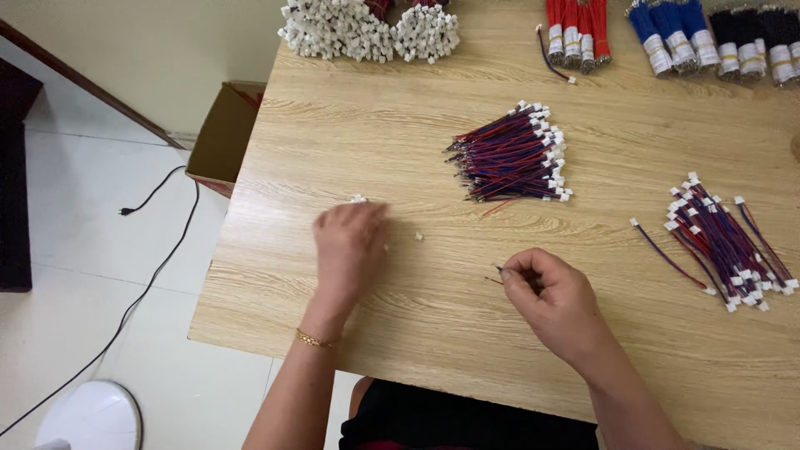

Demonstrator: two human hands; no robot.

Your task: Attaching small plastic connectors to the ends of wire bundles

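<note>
My left hand (348, 243) lies palm down on the wooden table (400, 150), fingers curled over small white plastic connectors; one connector (358, 198) shows at the fingertips and another (419, 237) lies loose just to the right. My right hand (552, 293) pinches the end of a thin red and blue wire (497, 273) between thumb and fingers. A pile of red and blue wires with white connectors (515, 156) lies beyond both hands. A second such pile (723, 243) spreads at the right.
White connector heaps (367, 29) sit at the table's far edge, with bundled red wires (575, 33), blue wires (671, 35) and black wires (758, 42). A cardboard box (223, 133), a black cable (150, 275) and a white round object (92, 417) are on the floor at left.
</note>
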